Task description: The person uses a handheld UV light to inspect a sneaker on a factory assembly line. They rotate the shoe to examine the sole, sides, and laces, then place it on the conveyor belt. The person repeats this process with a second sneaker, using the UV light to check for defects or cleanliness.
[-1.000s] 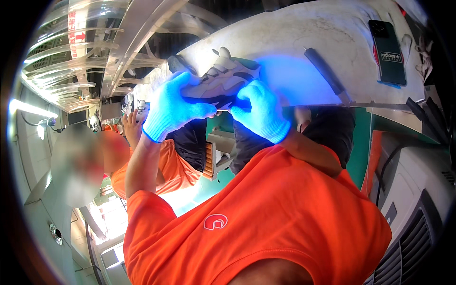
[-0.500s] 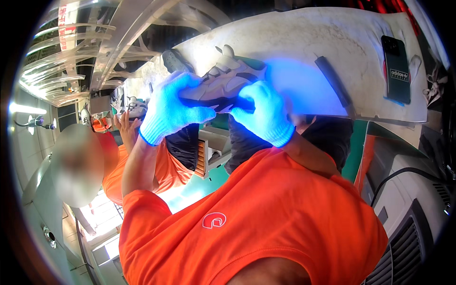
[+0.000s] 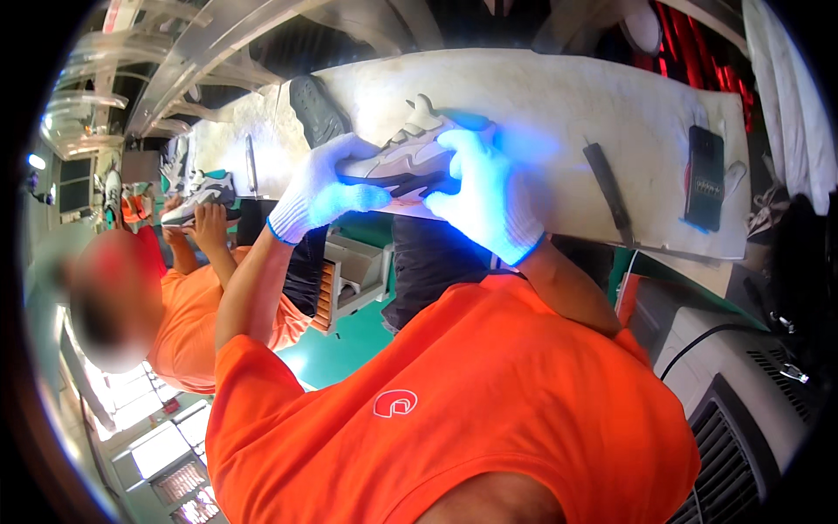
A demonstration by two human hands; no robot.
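Note:
A grey and white sneaker [image 3: 408,157] with a dark-patterned sole is held sideways above the near edge of the work table. My left hand [image 3: 319,186], in a white knit glove, is closed round its left end. At the other end, my right hand [image 3: 486,188], gloved the same way, grips the shoe with the thumb low and the fingers over the side. Bright blue light falls on the gloves and on the shoe's right end. Behind my left hand a dark shoe sole [image 3: 316,110] lies on the table.
The pale worktop [image 3: 541,96] carries a dark bar-shaped tool [image 3: 608,194] and a phone [image 3: 704,179] on the right. To my left, a co-worker in orange [image 3: 188,327] handles another sneaker [image 3: 201,199]. An open drawer [image 3: 362,278] is below the table; a grey machine [image 3: 724,367] stands at right.
The view has shifted, so the table sits lower in it. My right fingers have moved up over the shoe's side. The co-worker's hands now hold a sneaker.

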